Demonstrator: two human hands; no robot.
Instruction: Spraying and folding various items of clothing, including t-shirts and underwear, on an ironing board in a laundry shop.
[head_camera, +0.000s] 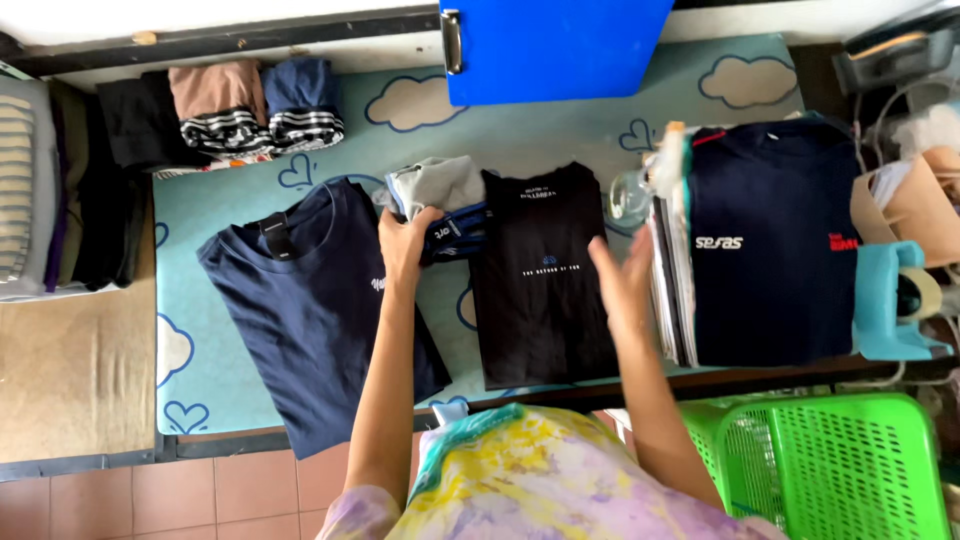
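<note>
blue cloud mat (560, 140) | left hand (402, 243) grips folded bundle (440, 205) left of black tee (540, 275); right hand (622, 275) open, hovering at tee's right edge | step: mid-folding

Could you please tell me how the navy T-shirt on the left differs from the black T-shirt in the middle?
The navy T-shirt lies spread at an angle, sleeve out; the black T-shirt is folded into a neat rectangle. The navy one hangs over the table's front edge; the black one lies wholly on the mat. Both lie flat, neck away from the person.
</note>
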